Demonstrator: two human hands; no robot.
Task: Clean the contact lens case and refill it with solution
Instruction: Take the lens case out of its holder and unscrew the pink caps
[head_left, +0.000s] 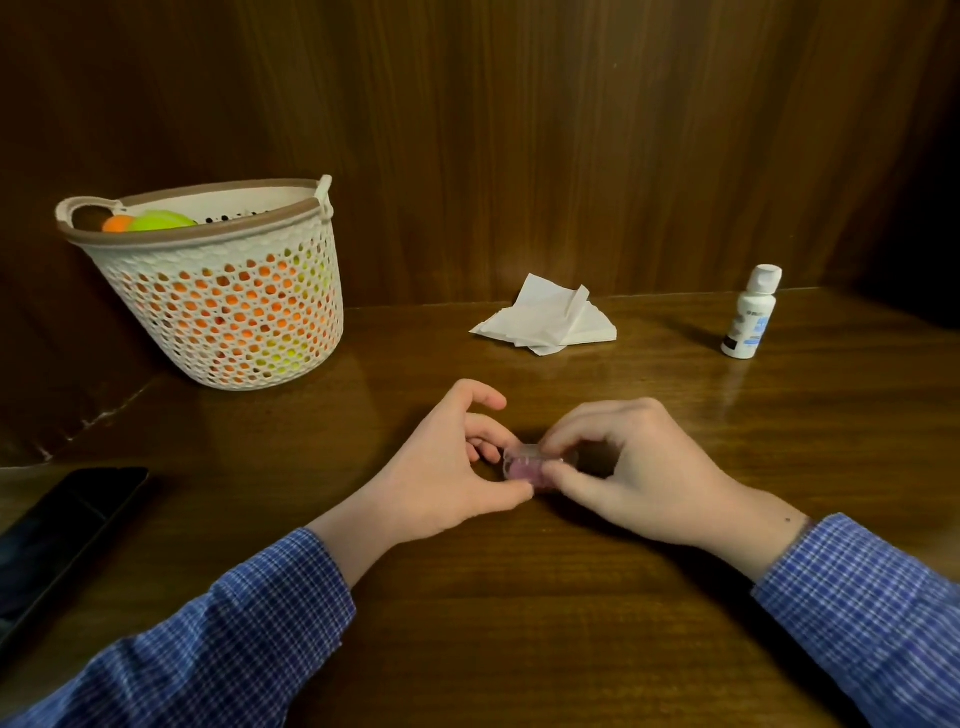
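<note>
Both hands pinch the lens case (524, 467) on the desk (519, 597): left hand (447, 467), right hand (623, 467). Solution bottle (749, 319) stands at 2 o'clock, tissues (545, 322) at 12.

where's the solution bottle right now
In the head view the bottle stands upright at the table's far right, right of the tissues, beyond the right hand.

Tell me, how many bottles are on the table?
1. The white bottle stands upright with its cap on, at the far right of the table, right of the tissues. The basket may hide others.
</note>
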